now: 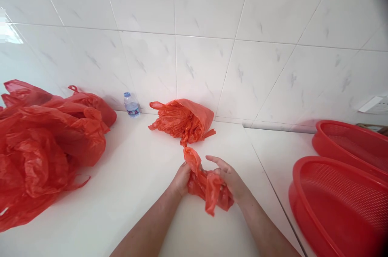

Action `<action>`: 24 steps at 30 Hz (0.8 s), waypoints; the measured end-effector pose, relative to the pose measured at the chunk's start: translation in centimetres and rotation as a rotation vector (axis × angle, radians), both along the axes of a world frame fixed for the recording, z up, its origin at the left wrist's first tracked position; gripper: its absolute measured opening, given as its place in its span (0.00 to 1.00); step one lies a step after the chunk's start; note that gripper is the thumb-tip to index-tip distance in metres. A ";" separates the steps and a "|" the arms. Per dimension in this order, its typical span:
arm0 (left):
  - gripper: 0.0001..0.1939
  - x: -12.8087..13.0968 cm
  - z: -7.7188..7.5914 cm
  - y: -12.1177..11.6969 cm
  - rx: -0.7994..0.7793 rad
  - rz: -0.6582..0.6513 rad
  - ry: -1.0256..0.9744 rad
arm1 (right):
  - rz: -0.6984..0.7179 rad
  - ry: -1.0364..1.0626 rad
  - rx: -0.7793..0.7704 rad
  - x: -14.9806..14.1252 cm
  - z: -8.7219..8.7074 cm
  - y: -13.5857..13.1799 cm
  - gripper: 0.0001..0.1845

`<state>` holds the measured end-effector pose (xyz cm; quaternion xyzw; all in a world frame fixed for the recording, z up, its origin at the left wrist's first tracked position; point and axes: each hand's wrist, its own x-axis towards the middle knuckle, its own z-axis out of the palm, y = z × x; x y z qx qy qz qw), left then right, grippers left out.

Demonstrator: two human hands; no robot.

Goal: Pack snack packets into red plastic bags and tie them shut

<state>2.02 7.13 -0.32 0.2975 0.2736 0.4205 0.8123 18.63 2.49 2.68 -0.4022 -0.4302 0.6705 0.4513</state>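
Note:
Between my two hands, just above the white table, is a crumpled red plastic bag (pixel 201 186). My left hand (pixel 182 178) grips its left side, with the fingers partly hidden by the film. On the right side my right hand (pixel 228 176) holds the bag too, its index finger stretched out and the other fingers curled into the plastic. One handle loop of the bag stands up near my left hand, and another part hangs down in front. Behind it, against the wall, lies a red bag stuffed with crumpled plastic bags (pixel 184 121).
A large heap of red plastic bags (pixel 51 144) covers the left of the white table (pixel 127 192). A small water bottle (pixel 131 105) stands by the tiled wall (pixel 203 67). Two red plastic baskets, a near one (pixel 330 208) and a far one (pixel 348 140), sit at the right.

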 end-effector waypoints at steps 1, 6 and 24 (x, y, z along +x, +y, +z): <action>0.11 0.1 -0.2 0.0 0.012 0.010 0.010 | 0.022 -0.030 0.032 -0.3 0.1 -0.1 0.35; 0.12 0.4 -0.4 -0.1 0.061 0.019 0.086 | 0.073 -0.215 0.109 -1.6 0.6 -0.2 0.40; 0.09 1.3 1.6 -1.7 0.311 0.093 0.231 | -0.359 -0.843 0.425 -3.2 -0.4 -0.6 0.21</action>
